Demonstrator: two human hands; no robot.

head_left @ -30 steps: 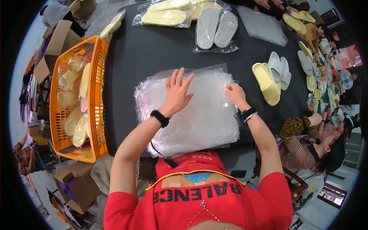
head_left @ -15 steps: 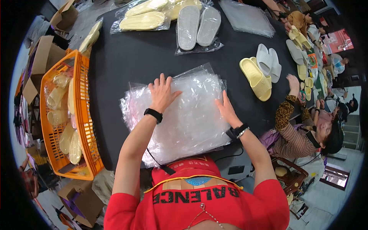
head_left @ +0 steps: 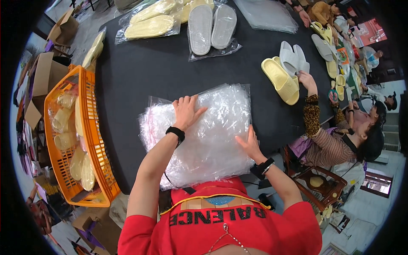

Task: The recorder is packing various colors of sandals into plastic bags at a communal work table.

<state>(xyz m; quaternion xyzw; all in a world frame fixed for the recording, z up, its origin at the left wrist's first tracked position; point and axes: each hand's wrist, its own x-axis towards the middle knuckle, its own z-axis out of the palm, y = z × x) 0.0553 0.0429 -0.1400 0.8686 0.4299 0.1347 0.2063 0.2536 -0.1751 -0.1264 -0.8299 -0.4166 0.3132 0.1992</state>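
A stack of clear plastic bags lies on the black table in front of me, its near edge against my red shirt. My left hand rests flat on the upper left of the stack, fingers stretched out and thumb apart. At the stack's right edge is my right hand, fingers extended and thumb spread, touching the side of the bags. Neither hand grips anything. Beyond the stack to the right are a pair of yellow slippers and a pair of grey slippers.
Bagged grey slippers and bagged yellow slippers lie at the table's far side, with another pile of flat bags. An orange basket of bagged slippers stands left. A co-worker's hand reaches in from the right.
The loose bags at the top and right of the stack now lie more evenly, with both hands still on it. The co-worker's hand has moved to the grey slippers.
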